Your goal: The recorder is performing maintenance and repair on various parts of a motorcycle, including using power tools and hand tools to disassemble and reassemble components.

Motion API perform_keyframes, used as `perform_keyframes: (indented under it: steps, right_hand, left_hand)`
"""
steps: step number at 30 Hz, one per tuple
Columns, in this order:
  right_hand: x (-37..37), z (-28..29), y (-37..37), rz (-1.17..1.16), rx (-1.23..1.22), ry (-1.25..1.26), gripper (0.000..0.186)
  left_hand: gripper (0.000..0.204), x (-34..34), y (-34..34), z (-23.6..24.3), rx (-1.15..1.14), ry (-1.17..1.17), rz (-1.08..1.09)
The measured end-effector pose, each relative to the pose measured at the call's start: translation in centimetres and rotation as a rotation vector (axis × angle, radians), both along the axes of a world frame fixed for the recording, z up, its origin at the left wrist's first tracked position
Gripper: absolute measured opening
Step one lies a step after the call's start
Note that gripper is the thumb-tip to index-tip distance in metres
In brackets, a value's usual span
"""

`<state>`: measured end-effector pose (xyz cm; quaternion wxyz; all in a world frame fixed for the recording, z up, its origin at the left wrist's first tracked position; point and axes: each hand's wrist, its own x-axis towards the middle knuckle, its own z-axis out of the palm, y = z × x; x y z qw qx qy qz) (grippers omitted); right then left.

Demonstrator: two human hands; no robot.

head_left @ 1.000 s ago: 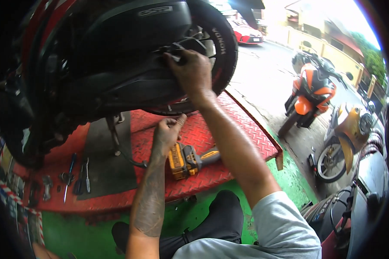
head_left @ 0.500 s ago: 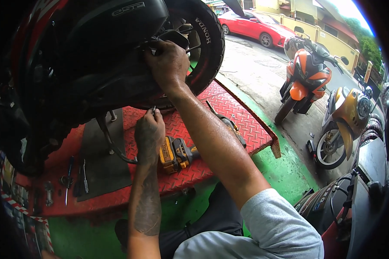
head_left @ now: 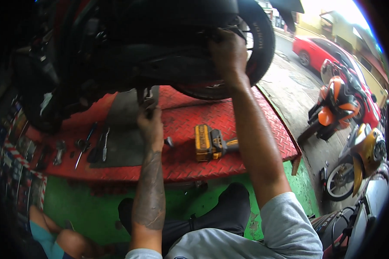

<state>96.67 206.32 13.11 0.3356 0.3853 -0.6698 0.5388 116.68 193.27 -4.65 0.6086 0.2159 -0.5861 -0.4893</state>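
Note:
A dark scooter (head_left: 116, 60) stands over a red tread-plate platform (head_left: 263, 134). My right hand (head_left: 229, 52) is closed at dark parts beside the rear wheel (head_left: 262, 47); what its fingers grip is hidden. Lower and to the left, my left hand (head_left: 149, 121) is closed by a metal piece under the scooter, near its stand; I cannot make out what it holds. A yellow-black cordless power tool (head_left: 207, 144) lies between my forearms. Left of my left arm, a screwdriver (head_left: 90, 131), a long-handled tool (head_left: 106, 144) and several other hand tools lie on the platform and dark mat (head_left: 123, 157).
Another person's bare legs and teal shorts (head_left: 52, 246) show at lower left, beside red-white striped edging (head_left: 42, 192). At right are an orange scooter (head_left: 333, 108), a gold scooter (head_left: 363, 164) and a red car (head_left: 315, 49) on the street.
My left hand has shifted left, under the scooter toward the stand. My right hand stays beside the wheel. The view has turned, and the red car has moved along the street.

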Motion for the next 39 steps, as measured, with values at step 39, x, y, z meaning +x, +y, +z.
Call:
perform_keyframes:
  steps: [39]
  right_hand:
    - [-0.1,-0.8,0.8,-0.126,0.034,0.329,0.027]
  left_hand:
    - [0.028,-3.5,-3.4,2.2,-0.317,-0.123,0.429]
